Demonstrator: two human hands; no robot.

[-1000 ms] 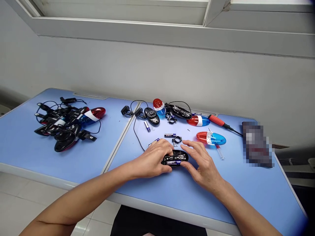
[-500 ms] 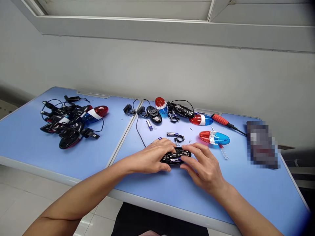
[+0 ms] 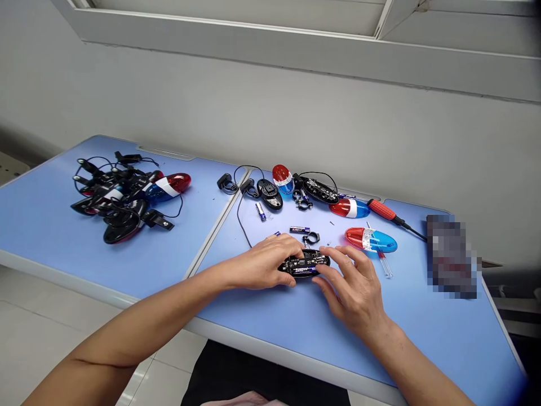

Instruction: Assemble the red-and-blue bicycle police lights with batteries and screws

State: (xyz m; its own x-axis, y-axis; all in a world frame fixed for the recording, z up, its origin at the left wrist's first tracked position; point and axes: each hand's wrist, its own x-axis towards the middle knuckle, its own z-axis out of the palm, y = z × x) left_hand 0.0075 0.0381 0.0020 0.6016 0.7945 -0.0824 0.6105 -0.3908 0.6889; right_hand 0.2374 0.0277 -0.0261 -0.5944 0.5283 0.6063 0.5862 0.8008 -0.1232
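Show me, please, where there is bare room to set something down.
Bare tabletop lies between the siren-light pile and the seam, and right of the right hand. From behind the left hand to the screwdriver, it is crowded.

Between your hands, the open black oval plastic housing (image 3: 301, 262) lies flat on the worktop, circuitry facing up, a blue-and-black cylindrical battery (image 3: 305, 270) lying lengthwise along its edge nearest you.
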